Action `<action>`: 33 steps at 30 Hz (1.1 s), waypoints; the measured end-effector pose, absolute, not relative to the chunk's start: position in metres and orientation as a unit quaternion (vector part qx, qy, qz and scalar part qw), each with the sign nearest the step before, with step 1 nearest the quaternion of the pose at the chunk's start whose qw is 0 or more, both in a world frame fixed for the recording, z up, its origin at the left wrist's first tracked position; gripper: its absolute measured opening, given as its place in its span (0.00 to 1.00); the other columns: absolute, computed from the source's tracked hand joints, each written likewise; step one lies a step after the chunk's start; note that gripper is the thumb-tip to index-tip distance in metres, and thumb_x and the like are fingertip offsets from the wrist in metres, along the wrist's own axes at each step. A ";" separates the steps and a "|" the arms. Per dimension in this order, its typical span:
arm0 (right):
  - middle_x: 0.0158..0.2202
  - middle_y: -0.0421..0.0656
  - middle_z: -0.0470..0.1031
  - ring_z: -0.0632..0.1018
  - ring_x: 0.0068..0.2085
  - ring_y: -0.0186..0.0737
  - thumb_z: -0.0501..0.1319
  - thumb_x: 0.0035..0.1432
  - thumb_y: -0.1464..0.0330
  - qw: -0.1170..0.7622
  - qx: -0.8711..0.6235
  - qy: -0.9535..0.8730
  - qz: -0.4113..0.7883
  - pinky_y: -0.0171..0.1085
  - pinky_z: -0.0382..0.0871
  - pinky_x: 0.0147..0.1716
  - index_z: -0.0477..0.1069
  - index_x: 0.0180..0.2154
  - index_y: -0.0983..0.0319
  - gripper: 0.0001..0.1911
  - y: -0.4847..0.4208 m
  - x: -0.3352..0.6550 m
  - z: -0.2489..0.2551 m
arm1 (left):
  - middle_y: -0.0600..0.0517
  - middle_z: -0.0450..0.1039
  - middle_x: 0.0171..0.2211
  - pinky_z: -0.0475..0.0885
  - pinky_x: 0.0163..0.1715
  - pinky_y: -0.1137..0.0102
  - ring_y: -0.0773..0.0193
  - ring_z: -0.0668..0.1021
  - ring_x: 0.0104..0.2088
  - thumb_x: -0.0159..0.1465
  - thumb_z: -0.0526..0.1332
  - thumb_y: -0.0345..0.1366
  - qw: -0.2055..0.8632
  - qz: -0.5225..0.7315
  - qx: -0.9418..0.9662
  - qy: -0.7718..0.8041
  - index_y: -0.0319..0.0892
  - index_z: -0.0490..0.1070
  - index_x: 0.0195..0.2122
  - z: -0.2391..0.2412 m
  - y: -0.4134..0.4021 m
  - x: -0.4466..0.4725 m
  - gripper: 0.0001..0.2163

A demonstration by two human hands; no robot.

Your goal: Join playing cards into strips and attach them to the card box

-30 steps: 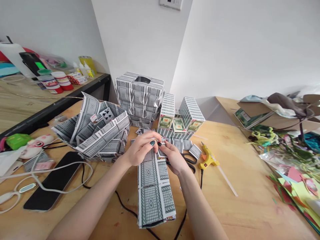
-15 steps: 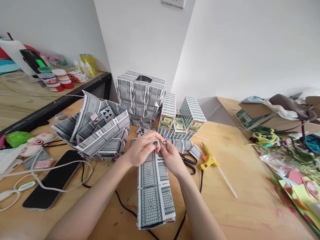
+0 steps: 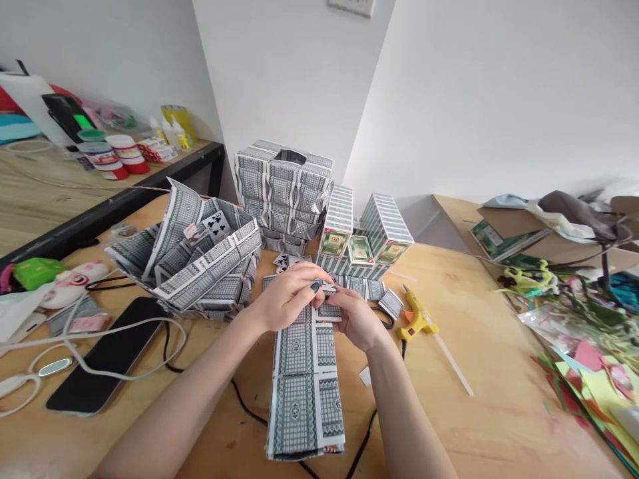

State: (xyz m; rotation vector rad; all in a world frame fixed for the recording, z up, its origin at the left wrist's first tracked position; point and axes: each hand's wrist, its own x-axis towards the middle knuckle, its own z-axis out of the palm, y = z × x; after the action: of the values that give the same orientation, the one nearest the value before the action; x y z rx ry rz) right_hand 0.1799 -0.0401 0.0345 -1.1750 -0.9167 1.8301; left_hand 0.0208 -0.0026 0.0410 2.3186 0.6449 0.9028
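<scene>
A long panel of folded playing cards [image 3: 305,382] lies near the front edge of the table [image 3: 479,346], running away from the person. At its far end the left hand [image 3: 287,299] and right hand [image 3: 357,316] both pinch a small folded card [image 3: 329,291], fingers closed on it. To seat it well, I judge the card should be kept square to the panel's end and pressed evenly. Beyond stand card boxes [image 3: 367,239] and a card-built tower [image 3: 282,189]; a glue gun [image 3: 417,319] lies just right, a phone [image 3: 102,356] left.
</scene>
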 end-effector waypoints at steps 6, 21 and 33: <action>0.23 0.34 0.63 0.67 0.22 0.29 0.59 0.48 0.65 0.362 -0.471 -0.423 0.684 0.29 0.61 0.19 0.61 0.33 0.60 0.10 -0.046 0.180 0.040 | 0.47 0.70 0.45 0.59 0.53 0.60 0.58 0.68 0.48 0.63 0.41 0.32 0.294 0.338 0.863 0.235 0.39 0.67 0.23 0.041 -0.002 0.021 0.18; 0.21 0.33 0.61 0.62 0.16 0.27 0.55 0.52 0.66 0.328 -0.464 -0.492 0.660 0.29 0.56 0.13 0.59 0.35 0.59 0.08 -0.044 0.191 0.033 | 0.46 0.70 0.44 0.59 0.52 0.60 0.58 0.69 0.47 0.63 0.39 0.34 0.361 0.402 0.803 0.249 0.39 0.66 0.26 0.039 -0.004 0.026 0.18; 0.18 0.31 0.58 0.58 0.16 0.24 0.56 0.49 0.69 0.325 -0.477 -0.444 0.685 0.27 0.47 0.14 0.60 0.32 0.61 0.06 -0.042 0.194 0.034 | 0.48 0.73 0.34 0.67 0.41 0.68 0.62 0.74 0.38 0.59 0.45 0.31 0.495 0.389 0.690 0.359 0.38 0.70 0.32 0.035 -0.001 0.034 0.14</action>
State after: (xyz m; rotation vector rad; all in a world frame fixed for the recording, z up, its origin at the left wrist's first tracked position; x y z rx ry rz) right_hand 0.1936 -0.0422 0.0337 -1.2499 -1.1649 1.7972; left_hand 0.0344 -0.0010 0.0352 1.6718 0.8690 0.9420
